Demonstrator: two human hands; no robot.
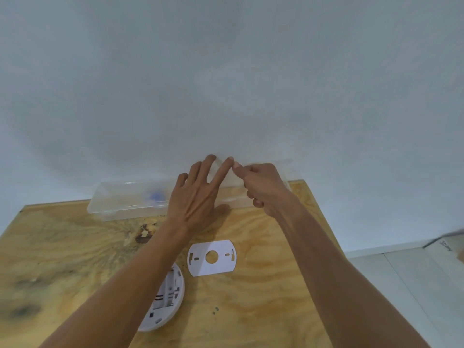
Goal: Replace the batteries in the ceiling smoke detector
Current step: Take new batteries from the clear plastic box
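The white smoke detector (167,296) lies on its face on the plywood table (263,297), its open battery bay turned up and partly hidden under my left forearm. Its flat white mounting plate (212,257) rests beside it to the right. A clear plastic box (120,204) stands at the table's back edge against the wall, with its lid (276,164) raised. My left hand (195,197) is spread flat over the box's middle, fingers apart. My right hand (261,187) pinches the lid's upper edge between thumb and fingertips. A blurred blue item (155,196) shows inside the box.
A plain white wall (226,84) rises directly behind the table. To the right, past the table's edge, lies a pale tiled floor (401,285). A dark knot (144,233) marks the plywood in front of the box.
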